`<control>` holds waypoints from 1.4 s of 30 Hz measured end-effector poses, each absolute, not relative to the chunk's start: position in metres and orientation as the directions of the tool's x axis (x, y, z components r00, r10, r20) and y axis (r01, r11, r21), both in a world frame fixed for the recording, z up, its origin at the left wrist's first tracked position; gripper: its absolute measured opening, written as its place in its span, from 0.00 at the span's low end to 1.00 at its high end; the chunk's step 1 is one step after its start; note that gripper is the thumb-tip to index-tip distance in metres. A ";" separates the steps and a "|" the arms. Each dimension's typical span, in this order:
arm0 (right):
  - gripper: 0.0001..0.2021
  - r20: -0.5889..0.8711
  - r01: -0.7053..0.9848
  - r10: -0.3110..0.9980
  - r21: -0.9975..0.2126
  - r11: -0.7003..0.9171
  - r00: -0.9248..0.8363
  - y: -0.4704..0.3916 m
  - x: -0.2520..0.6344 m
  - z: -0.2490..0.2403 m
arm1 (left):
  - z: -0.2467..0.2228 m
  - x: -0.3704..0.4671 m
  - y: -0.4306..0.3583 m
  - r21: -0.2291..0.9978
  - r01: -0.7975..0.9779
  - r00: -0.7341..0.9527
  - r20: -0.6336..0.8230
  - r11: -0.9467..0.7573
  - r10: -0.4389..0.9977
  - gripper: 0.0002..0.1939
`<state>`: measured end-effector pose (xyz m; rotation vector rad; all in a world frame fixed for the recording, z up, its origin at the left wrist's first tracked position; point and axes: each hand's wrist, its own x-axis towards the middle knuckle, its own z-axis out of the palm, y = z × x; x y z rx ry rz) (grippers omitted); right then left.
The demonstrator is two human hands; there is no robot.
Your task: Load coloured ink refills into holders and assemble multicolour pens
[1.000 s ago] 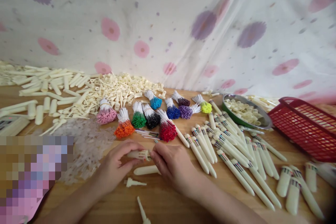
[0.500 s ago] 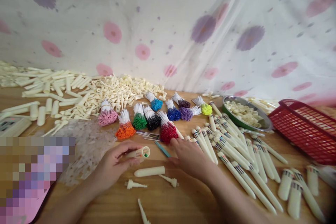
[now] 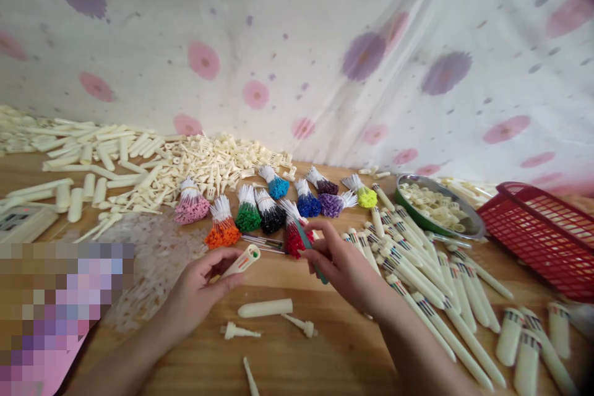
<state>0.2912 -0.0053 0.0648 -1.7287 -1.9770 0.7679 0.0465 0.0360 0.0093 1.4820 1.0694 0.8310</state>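
Note:
My left hand (image 3: 204, 281) is closed round a cream pen barrel (image 3: 242, 261), its open end tilted up to the right. Orange and red show in the barrel's slots, and a bit of green shows inside its mouth. In my right hand (image 3: 341, 263) is a slim pair of teal tweezers (image 3: 304, 236), pinched between thumb and fingers with the tip up in front of the red refill bundle (image 3: 293, 238). Below the hands lie a cream tapered tube (image 3: 265, 307) and two pointed cream parts, one at left (image 3: 240, 331) and one at right (image 3: 301, 325).
Tied refill bundles in several colours, such as orange (image 3: 223, 232) and black (image 3: 270, 213), stand behind my hands. Multicolour pens (image 3: 413, 266) lie at right, near a metal bowl (image 3: 403, 203) and a red basket (image 3: 538, 241). Cream parts (image 3: 218, 164) are heaped at back left.
My right hand has picked up the teal tweezers from the table and lifted them beside the red bundle. My left hand has tilted the barrel's open end upward.

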 end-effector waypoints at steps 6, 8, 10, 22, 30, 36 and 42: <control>0.12 0.097 0.633 0.979 -0.750 0.192 -0.182 -0.006 0.282 0.055 | 0.007 0.049 0.035 0.988 0.153 0.346 -0.065 0.012 0.936 0.14; 0.08 0.124 0.593 0.977 -0.779 0.203 -0.172 -0.007 0.279 0.054 | 0.007 0.051 0.034 0.987 0.156 0.335 -0.081 0.029 0.939 0.14; 0.06 0.144 0.562 0.976 -0.800 0.212 -0.164 -0.008 0.278 0.055 | 0.007 0.052 0.034 0.988 0.152 0.329 -0.085 0.037 0.940 0.15; 0.10 0.212 0.760 0.971 -0.612 0.218 -0.108 -0.016 0.261 0.060 | 0.006 0.050 0.032 0.971 0.230 0.338 -0.016 -0.066 0.941 0.10; 0.10 0.207 0.756 0.972 -0.617 0.220 -0.114 -0.018 0.257 0.058 | 0.008 0.051 0.032 0.967 0.236 0.345 0.010 -0.098 0.938 0.10; 0.09 0.218 0.748 0.972 -0.630 0.208 -0.087 -0.018 0.255 0.055 | 0.008 0.052 0.032 0.960 0.255 0.344 0.024 -0.118 0.939 0.10; 0.09 0.231 0.745 0.970 -0.634 0.206 -0.072 -0.018 0.253 0.054 | 0.009 0.052 0.032 0.961 0.247 0.344 0.032 -0.124 0.938 0.10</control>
